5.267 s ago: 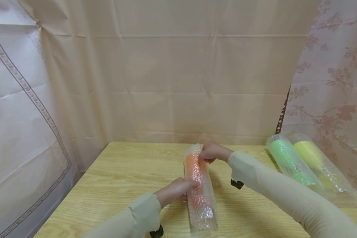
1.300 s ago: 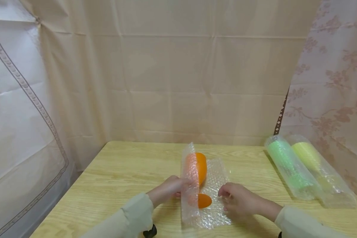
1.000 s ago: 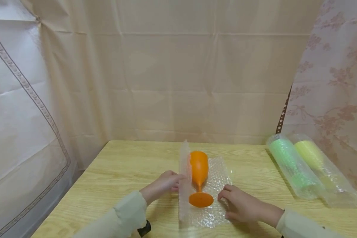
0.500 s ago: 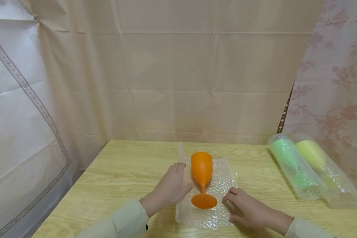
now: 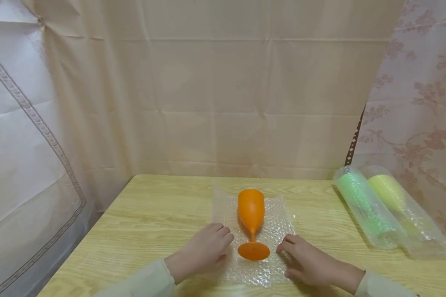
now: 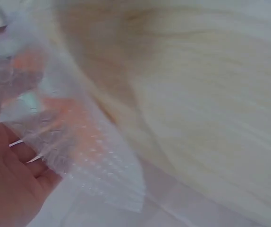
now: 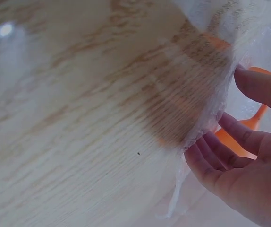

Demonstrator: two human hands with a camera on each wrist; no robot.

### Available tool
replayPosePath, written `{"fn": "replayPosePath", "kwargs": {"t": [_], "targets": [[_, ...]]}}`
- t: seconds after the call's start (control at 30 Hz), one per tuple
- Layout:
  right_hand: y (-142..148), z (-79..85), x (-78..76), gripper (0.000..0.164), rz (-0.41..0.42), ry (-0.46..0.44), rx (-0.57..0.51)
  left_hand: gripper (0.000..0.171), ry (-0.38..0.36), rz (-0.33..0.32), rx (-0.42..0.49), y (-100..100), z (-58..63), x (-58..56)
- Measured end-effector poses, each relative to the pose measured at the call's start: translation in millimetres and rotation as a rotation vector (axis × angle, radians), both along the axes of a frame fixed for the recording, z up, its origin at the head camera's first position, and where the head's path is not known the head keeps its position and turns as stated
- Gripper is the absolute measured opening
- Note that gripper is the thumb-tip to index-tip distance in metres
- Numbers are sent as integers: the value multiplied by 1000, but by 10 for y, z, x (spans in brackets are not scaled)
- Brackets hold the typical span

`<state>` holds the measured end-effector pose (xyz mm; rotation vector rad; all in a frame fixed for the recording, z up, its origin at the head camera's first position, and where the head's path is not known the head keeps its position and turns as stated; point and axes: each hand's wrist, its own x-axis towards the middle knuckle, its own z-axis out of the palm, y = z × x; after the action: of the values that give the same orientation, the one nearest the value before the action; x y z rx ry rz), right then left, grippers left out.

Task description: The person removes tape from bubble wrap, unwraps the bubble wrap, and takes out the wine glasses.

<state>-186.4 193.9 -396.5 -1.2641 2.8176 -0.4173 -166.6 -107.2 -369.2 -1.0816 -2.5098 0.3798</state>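
Note:
An orange plastic goblet lies on its side on an opened bubble wrap sheet, its foot toward me and its bowl pointing away. My left hand rests on the left part of the sheet, fingers relaxed, close to the goblet's foot. In the left wrist view, the bubble wrap passes in front of the fingers and partly hides them. On the other side, my right hand touches the sheet's right edge. Its thumb and fingertips are spread apart along that edge in the right wrist view.
Two bubble-wrapped items, one green and one yellow, lie side by side at the right of the wooden table. A beige cloth hangs behind the table, with patterned cloth on the right.
The bubble wrap around the goblet has been unrolled, baring it. My left hand has folded the left flap down and moved slightly toward me; my right hand stays at the right edge.

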Motion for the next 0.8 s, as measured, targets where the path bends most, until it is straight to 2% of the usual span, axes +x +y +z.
{"fn": "replayPosePath", "kwargs": {"t": [0.13, 0.4, 0.5, 0.63, 0.8], "targets": [[12, 15, 2, 39, -8, 29, -4, 20, -30, -1, -16, -135, -77, 15], [34, 48, 7, 39, -27, -8, -3, 13, -131, 9, 87, -316, -237, -11], [30, 41, 11, 38, -31, -26, -1, 12, -159, 0, 127, -342, -272, -14], [17, 6, 26, 38, -36, -18, 4, 11, -245, 13, 151, -358, -289, -7], [11, -66, 79, 36, -17, 72, -27, 16, -328, 38, 127, -363, -302, 14]]}}
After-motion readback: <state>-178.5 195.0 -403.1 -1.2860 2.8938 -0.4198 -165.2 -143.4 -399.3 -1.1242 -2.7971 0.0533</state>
